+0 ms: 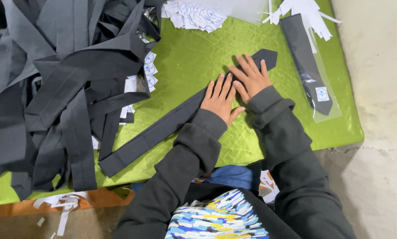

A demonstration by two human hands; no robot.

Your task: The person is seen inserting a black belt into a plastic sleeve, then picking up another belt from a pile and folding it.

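A long black necktie (pixel 154 132) lies diagonally across the green cloth (pixel 194 57), its pointed tip toward the upper right. My left hand (pixel 220 97) rests flat on the tie's middle with fingers spread. My right hand (pixel 250 76) presses flat on the tie just below its pointed tip, fingers apart. The two hands sit side by side, almost touching. Neither hand grips anything.
A large heap of black ties (pixel 61 88) covers the left side. Small white round-print labels (pixel 194 15) lie at the top, more labels (pixel 149 71) beside the heap. A tie in a clear sleeve (pixel 311 71) lies at the right. Paper scraps (pixel 61 206) litter the floor.
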